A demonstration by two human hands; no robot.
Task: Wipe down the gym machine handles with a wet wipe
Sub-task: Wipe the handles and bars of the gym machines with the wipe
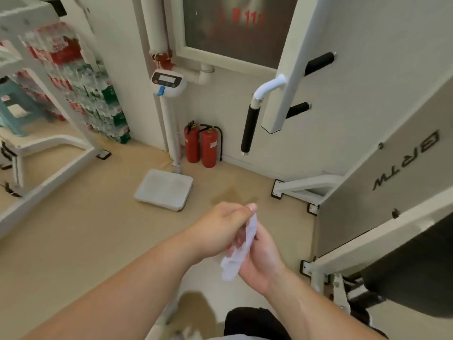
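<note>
A crumpled white wet wipe hangs between both my hands, low in the middle of the view. My left hand pinches its upper end with fingers curled. My right hand grips its lower part from the right. Well above them, a white gym machine carries a long black foam handle hanging from a curved white tube, and two short black handles stick out to its right. Neither hand touches any handle.
A white weighing scale with a display post stands on the beige floor ahead. Two red fire extinguishers lean at the wall. Another white machine frame and stacked bottle packs are at left. A grey machine panel rises at right.
</note>
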